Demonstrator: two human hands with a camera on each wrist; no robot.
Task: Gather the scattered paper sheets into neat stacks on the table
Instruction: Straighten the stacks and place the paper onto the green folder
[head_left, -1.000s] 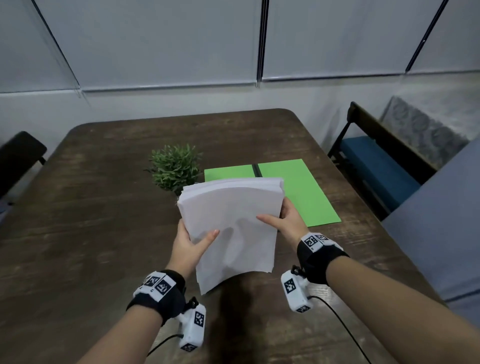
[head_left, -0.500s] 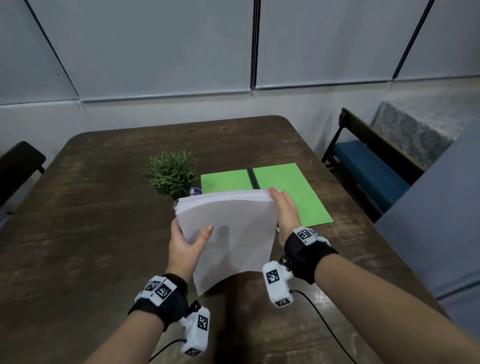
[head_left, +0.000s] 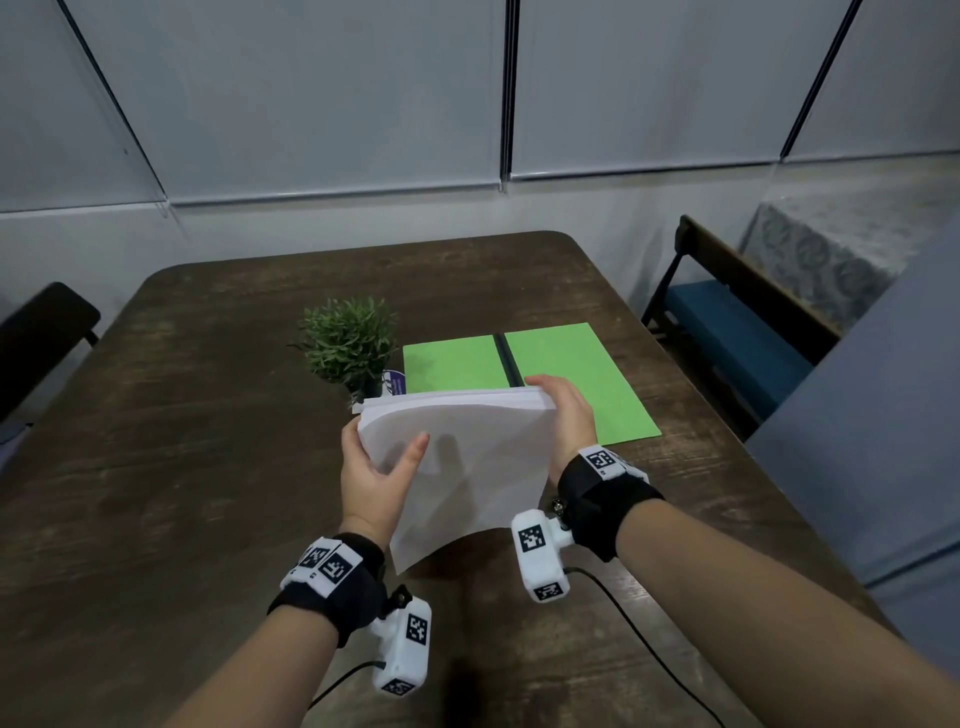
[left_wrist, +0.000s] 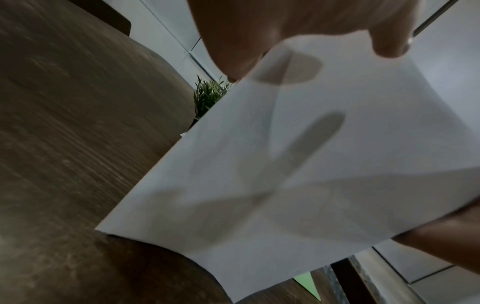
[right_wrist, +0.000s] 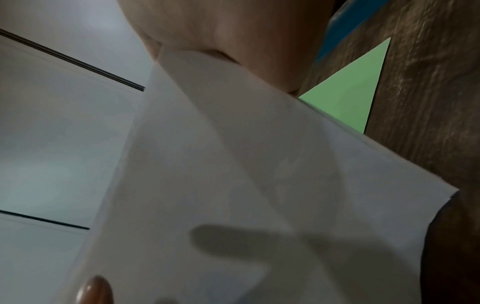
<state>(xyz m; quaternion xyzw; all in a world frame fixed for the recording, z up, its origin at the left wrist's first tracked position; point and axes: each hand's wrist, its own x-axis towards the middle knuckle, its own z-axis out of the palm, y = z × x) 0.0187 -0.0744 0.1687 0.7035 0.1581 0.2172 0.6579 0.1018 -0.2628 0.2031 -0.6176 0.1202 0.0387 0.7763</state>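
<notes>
A person's two bare hands hold a stack of white paper sheets (head_left: 457, 457) above a dark wooden tabletop (head_left: 182, 467), near the middle of the head view. The stack stands tilted, its top edge away from the person and its lower corner hanging just over the wood; whether that corner touches cannot be told.

The left hand (head_left: 374, 478) holds the stack's edge at 9 o'clock, thumb lying on the near face and fingers hidden behind the sheets, so this grip pinches the paper. The right hand (head_left: 566, 415) is at the stack's top corner at 2 o'clock, fingers curled over the top edge, its grip also closed on the sheets. Both wrists wear black bands with white marker-tagged cameras.

Beyond the stack, at 12 o'clock, a small green potted plant (head_left: 348, 338) stands on the tabletop. Just beside it, at 1 o'clock, lies an open green folder (head_left: 576, 364) with a dark spine, flat on the wood. A blue-cushioned bench (head_left: 737, 332) stands off the tabletop at 3 o'clock.
</notes>
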